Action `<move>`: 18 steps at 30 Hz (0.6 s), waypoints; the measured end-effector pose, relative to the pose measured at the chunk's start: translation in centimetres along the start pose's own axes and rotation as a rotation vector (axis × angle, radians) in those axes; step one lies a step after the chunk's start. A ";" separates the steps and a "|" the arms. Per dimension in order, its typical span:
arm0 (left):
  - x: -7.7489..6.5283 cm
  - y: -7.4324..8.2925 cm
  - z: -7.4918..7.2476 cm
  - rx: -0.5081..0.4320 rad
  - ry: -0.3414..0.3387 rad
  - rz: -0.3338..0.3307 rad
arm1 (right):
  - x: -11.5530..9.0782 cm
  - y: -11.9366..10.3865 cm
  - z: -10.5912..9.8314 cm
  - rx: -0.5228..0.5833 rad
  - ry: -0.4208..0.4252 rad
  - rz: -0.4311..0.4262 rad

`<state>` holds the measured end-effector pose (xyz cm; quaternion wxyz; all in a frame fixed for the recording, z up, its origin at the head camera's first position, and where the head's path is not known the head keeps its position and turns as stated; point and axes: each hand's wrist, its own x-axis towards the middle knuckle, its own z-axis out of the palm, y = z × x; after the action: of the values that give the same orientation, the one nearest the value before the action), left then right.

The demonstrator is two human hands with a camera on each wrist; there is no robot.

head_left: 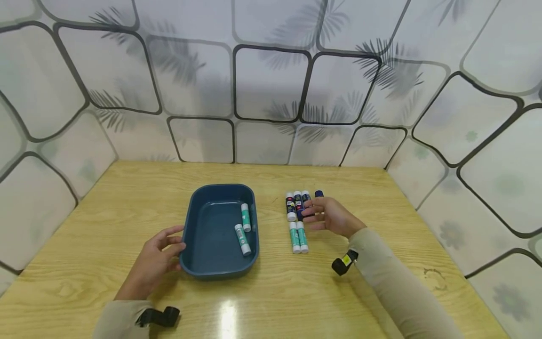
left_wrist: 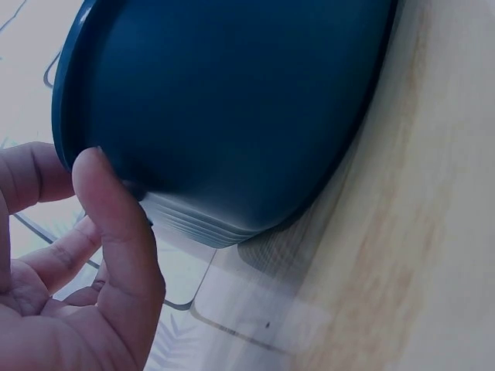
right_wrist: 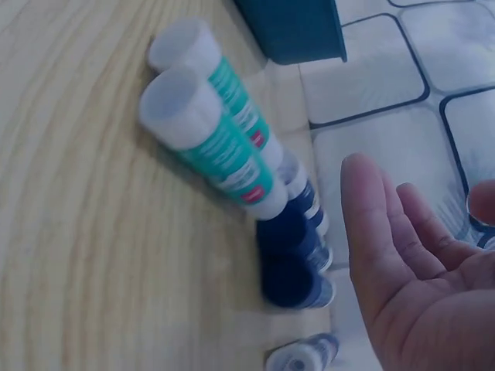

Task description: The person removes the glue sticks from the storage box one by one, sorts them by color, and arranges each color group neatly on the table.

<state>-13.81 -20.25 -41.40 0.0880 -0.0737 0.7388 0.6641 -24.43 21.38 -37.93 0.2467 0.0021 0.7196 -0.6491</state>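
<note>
My left hand (head_left: 154, 259) is at the left side of a dark blue plastic bin (head_left: 203, 235), pinching its rim between thumb (left_wrist: 116, 224) and fingers. Two green-and-white glue sticks (head_left: 246, 217) lie inside, along the bin's right half. On the right, my right hand (head_left: 332, 219) hovers with fingers spread loosely, holding nothing. Beside its fingertips lies a group of dark blue glue sticks (head_left: 290, 207), some partly covered by the hand. Two more green-and-white glue sticks (head_left: 295, 238) lie side by side just nearer to me.
The light wooden table (head_left: 271, 292) carries everything. A patterned white backdrop (head_left: 271, 84) rises behind the table and along both sides. Black wrist cameras (head_left: 345, 262) are strapped at both sleeves.
</note>
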 end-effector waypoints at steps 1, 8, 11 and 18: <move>0.0 0.0 0.0 0.001 0.000 -0.001 | 0.1 -0.3 0.2 0.009 -0.008 -0.005; -0.1 0.1 0.0 0.000 0.003 0.010 | 0.4 -2.7 1.9 0.006 -0.083 -0.037; -0.1 0.1 0.0 -0.005 0.003 0.018 | 0.6 -3.8 2.8 -0.013 -0.099 -0.045; -0.1 0.1 0.0 -0.006 0.000 0.031 | 1.4 -5.6 4.8 -0.054 -0.163 -0.074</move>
<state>-13.73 -20.20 -41.26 0.0777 -0.0624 0.7379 0.6675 -25.75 15.56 -33.41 0.2802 -0.0838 0.7139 -0.6362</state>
